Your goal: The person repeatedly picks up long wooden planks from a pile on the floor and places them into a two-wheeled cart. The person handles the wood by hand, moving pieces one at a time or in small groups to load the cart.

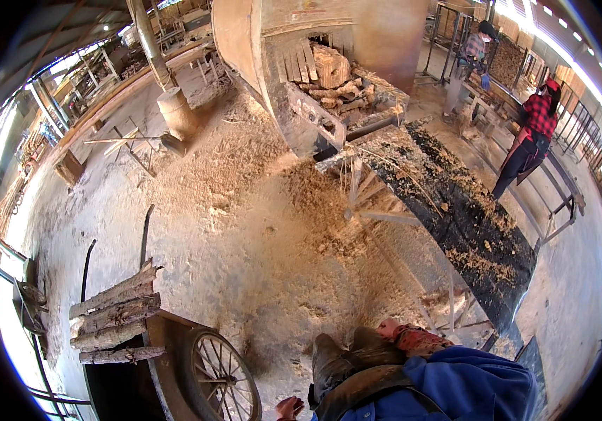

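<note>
My left hand (289,408) hangs low at the bottom edge, partly cut off, beside the spoked wheel (225,379) of a cart. Its fingers are loosely bent, and nothing shows in them. In front of my dark trousers is my right hand (388,327), below a red patterned sleeve (419,339). It too looks loose, with nothing visible in it. Rough bark-edged wood slabs (115,319) lie across the dark cart (164,368) at lower left. Ahead, a metal hopper (315,119) on a large machine holds chunks of wood (332,67) and broken pieces.
A black belt (448,189) strewn with wood chips slopes from the machine toward my right side. Sawdust covers the floor (245,231). Two people work at a bench at upper right, one in a red checked shirt (541,114). A post (148,42) stands at upper left.
</note>
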`<state>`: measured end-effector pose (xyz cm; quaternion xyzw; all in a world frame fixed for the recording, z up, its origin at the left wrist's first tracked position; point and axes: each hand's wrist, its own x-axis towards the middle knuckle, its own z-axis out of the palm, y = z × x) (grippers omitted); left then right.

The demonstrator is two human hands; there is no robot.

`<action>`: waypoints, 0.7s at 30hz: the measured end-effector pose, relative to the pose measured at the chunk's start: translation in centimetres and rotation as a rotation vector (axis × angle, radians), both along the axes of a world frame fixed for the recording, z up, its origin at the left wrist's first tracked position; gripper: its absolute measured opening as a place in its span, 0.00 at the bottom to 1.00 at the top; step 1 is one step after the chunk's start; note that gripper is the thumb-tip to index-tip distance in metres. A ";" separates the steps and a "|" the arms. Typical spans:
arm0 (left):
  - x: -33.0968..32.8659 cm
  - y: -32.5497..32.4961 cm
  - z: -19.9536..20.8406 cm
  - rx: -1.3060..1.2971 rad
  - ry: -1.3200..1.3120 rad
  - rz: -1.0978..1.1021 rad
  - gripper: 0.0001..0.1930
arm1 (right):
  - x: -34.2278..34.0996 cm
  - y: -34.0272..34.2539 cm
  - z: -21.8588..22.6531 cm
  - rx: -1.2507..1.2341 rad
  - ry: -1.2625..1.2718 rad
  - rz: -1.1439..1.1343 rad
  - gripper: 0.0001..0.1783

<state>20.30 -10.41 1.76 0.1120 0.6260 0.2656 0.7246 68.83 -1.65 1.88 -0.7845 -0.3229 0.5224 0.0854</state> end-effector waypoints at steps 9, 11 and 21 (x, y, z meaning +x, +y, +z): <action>9.3 4.2 2.4 -0.140 0.091 -0.081 0.16 | 4.9 0.2 -2.4 0.041 0.000 0.030 0.16; 9.8 4.1 1.4 -0.136 0.071 -0.064 0.15 | 5.8 0.2 -2.4 0.028 -0.012 0.036 0.16; 13.9 3.4 -2.2 0.006 0.250 -0.209 0.12 | 12.1 -1.6 -3.8 0.034 -0.106 0.169 0.20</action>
